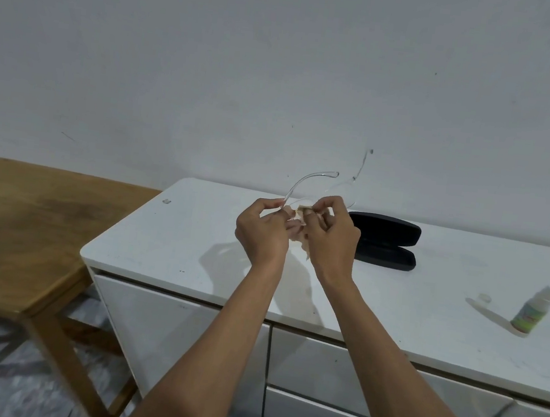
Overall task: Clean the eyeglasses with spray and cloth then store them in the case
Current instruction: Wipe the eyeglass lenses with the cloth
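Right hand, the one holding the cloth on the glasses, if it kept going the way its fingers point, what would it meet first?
The right hand points left, so it would meet the left hand gripping the eyeglasses, almost touching already. Depth between them is unclear.

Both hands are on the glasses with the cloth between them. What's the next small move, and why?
Probably keep rubbing the lens with the cloth pinched in the right hand while the left hand steadies the clear eyeglasses. The case already lies open and the spray bottle is uncapped, so wiping seems underway.
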Available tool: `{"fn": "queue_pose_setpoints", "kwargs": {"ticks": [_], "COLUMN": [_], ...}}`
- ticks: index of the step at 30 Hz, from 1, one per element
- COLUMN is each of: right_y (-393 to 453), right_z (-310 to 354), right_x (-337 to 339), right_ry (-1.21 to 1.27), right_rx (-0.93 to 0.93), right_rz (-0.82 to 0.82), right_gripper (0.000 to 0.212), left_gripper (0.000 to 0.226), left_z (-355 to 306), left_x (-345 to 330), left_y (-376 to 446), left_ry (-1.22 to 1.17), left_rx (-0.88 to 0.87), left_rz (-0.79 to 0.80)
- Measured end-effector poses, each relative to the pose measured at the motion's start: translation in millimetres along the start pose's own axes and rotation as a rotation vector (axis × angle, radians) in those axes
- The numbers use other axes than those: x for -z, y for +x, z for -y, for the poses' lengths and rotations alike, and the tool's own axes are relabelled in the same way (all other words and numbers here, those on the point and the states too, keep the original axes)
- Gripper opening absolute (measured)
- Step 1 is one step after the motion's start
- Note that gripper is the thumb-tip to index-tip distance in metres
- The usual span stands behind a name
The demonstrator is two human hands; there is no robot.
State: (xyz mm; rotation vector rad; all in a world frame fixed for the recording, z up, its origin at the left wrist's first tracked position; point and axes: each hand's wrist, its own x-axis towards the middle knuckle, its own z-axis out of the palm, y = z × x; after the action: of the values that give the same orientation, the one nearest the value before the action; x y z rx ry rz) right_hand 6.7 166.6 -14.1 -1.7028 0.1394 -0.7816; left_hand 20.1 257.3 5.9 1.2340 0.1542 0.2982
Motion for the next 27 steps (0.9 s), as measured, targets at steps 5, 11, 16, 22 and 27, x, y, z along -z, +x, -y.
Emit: {"fn": "queue_pose_setpoints", "kwargs": {"ticks": [5, 11, 16, 22, 27], "right_y": [0.2, 6.3, 11.2, 16.0, 12.4], "right_z": [-1.5, 3.7, 16.1, 14.2, 13.9], "right_x": [-1.2, -6.5, -6.3, -7.9, -14.7], "right_ry": [-0.036, 0.367, 0.438, 0.142, 0.155], "right_rx": [0.037, -0.228, -0.269, -0.104, -0.118], "right_rz": [-0.024, -0.142, -0.112, 0.072, 0.085], "right_gripper": [0.013, 0.022, 0.018, 0.016, 0.014], "left_gripper": [0.013, 0.016, 0.025, 0.026, 0.033], "left_z": [4.0, -1.0, -4.1, -8.1, -5.2], "left_x": [-0.2, -6.4, -8.5, -3.5, -2.5], "left_y": [1.2, -2.3, 3.8, 24.7, 33.6], "left_ry": [0.042, 0.101, 0.169, 0.176, 0.216], "left_rx": [-0.039, -0.098, -0.190, -0.228, -0.241], "left_rz": [0.023, 0.063, 0.070, 0.053, 0.000]}}
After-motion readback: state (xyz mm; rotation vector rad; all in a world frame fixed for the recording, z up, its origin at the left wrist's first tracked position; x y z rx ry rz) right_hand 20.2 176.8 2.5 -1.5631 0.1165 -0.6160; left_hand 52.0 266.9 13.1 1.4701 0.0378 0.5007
